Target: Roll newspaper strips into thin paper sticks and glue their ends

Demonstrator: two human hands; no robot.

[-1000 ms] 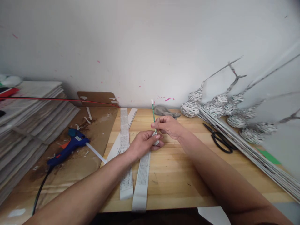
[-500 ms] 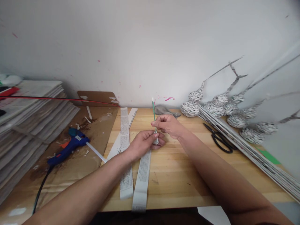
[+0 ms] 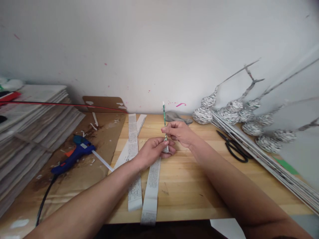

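Over the middle of the wooden table, my left hand (image 3: 155, 151) pinches a printed paper strip (image 3: 152, 186) near its upper end, where it is wound round a thin stick. The strip's loose tail runs down toward the front edge. Just above, my right hand (image 3: 178, 132) has thumb and fingers closed on the thin green-and-white stick (image 3: 164, 113), which stands nearly upright with a white tip. To the left lie more printed paper strips (image 3: 133, 139), crossing one another. The wound part is partly hidden by my fingers.
A blue glue gun (image 3: 74, 154) lies on brown cardboard (image 3: 102, 156) at left, beside stacked newspapers (image 3: 32, 132). Black scissors (image 3: 235, 147), a bundle of paper rods (image 3: 259, 157) and several woven paper gourds (image 3: 202, 115) are at right. A grey cloth-like thing (image 3: 178, 117) lies behind my hands.
The stick has turned between my fingers, so its upper part shows a different green-and-white pattern. Both hands stay almost in the same place.
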